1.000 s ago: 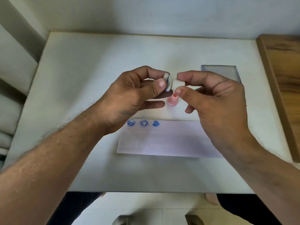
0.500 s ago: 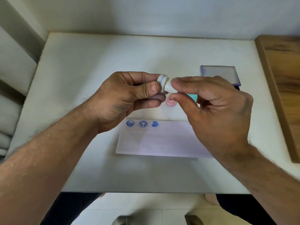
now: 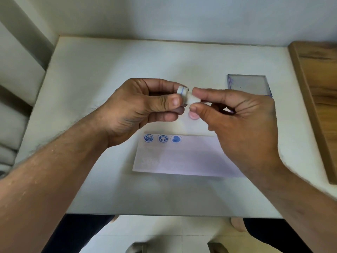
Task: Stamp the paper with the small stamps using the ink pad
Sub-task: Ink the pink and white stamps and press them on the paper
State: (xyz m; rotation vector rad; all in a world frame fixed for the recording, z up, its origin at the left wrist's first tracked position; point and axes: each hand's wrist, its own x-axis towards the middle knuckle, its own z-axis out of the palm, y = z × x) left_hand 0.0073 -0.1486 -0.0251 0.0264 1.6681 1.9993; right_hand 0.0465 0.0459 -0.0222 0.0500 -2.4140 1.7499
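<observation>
From the head camera, your left hand and right hand both pinch one small white stamp above the desk's middle, likely seating its cap. The stamped paper lies toward the near edge, the ink pad toward the right edge.

This is looking like a plain room in a home or small office: a white table is sitting against a bare pale wall, a wooden board is lying at 3 o'clock, and light floor tiles are showing at 6 o'clock.
</observation>
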